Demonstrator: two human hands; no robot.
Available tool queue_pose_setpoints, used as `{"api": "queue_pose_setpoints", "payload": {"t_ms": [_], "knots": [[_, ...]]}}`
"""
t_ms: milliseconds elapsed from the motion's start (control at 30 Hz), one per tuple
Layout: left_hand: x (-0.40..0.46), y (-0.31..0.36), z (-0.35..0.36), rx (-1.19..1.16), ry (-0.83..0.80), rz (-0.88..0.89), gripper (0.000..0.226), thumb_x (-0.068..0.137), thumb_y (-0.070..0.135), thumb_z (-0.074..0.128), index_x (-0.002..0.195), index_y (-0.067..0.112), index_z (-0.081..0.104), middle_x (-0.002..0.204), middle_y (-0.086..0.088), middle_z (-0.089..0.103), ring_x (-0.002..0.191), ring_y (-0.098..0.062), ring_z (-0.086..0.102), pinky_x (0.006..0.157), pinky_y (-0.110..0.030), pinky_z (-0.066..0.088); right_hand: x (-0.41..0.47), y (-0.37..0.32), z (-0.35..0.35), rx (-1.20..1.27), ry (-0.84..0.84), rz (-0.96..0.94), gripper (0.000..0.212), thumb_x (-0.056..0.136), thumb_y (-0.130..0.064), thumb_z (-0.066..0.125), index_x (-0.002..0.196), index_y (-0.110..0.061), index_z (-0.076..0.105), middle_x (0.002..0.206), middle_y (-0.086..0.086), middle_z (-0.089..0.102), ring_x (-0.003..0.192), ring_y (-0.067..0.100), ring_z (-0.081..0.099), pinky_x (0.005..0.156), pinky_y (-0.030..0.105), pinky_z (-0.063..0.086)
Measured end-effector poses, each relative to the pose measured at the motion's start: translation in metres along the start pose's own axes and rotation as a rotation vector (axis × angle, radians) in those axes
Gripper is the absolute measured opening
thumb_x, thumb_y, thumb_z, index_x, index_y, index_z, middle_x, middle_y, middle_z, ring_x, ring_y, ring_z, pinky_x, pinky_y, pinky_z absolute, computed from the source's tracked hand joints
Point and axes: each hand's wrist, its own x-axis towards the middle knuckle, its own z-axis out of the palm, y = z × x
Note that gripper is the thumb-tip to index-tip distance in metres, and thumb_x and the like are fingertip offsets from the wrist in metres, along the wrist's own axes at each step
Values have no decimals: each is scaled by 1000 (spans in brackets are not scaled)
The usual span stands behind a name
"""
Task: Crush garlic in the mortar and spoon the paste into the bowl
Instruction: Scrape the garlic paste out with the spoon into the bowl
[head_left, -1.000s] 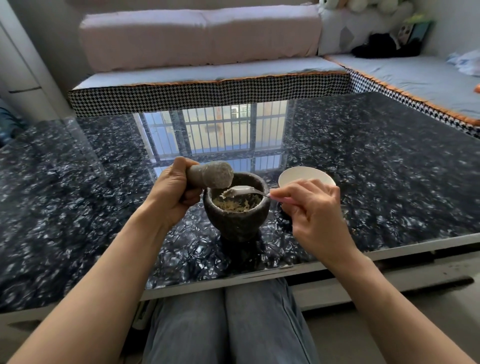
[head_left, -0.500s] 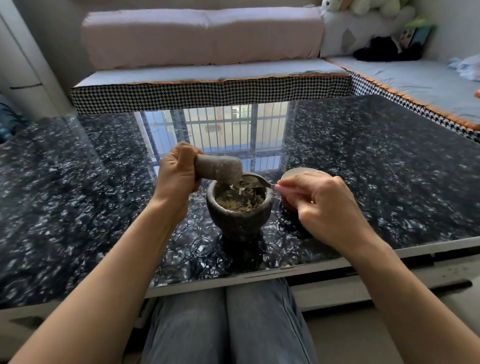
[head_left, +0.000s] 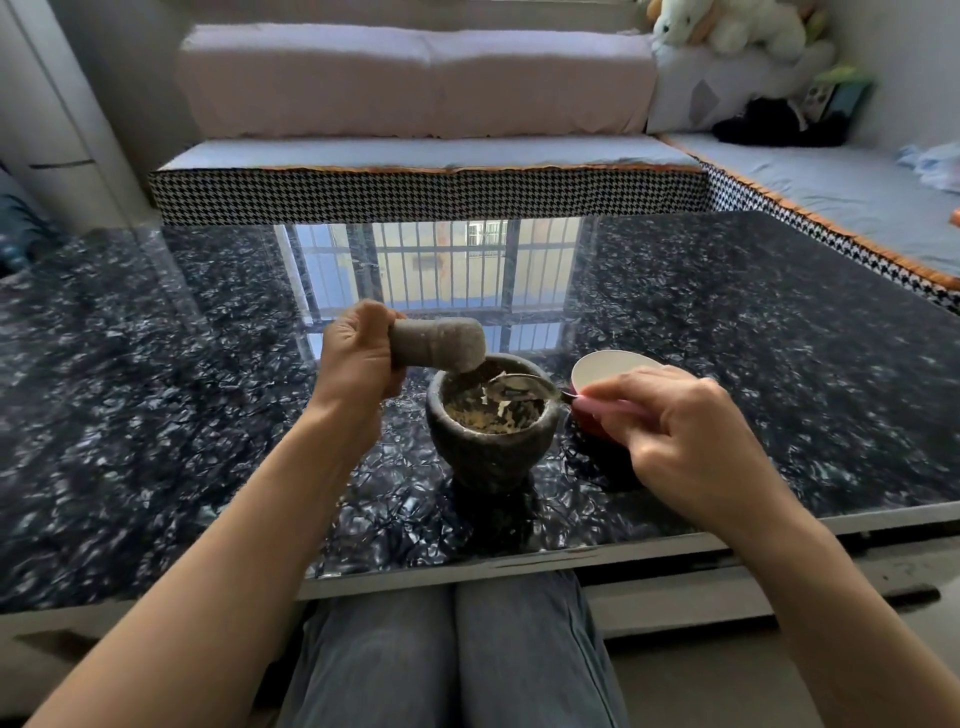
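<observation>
The stone pestle (head_left: 439, 344) is being gripped by the left hand (head_left: 358, 358) over the mortar (head_left: 491, 441) on the desk (head_left: 727, 364); the spoon (head_left: 524, 385), above the garlic paste (head_left: 483, 418), is being pinched by the right hand (head_left: 680, 441) beside the bowl (head_left: 608, 370).

Just one camera here, worn on the person's head, wide-angle, looking forward and down. It sits close over the dark glossy surface (head_left: 727, 364), with both forearms reaching in from the bottom edge and the sofa (head_left: 415, 78) across the top.
</observation>
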Motion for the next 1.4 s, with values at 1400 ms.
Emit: {"api": "queue_pose_setpoints", "payload": {"t_ms": [1400], "knots": [[39,44,91,468,-407,91,12,95,20,47,85,13,50,68,-7,54,37,-5,50,40,-20,38,-18,4,24,-432,186,-146,39,60,-2,59,93,-18,70,83,-3,69,77,21,60,72,32,26]]}}
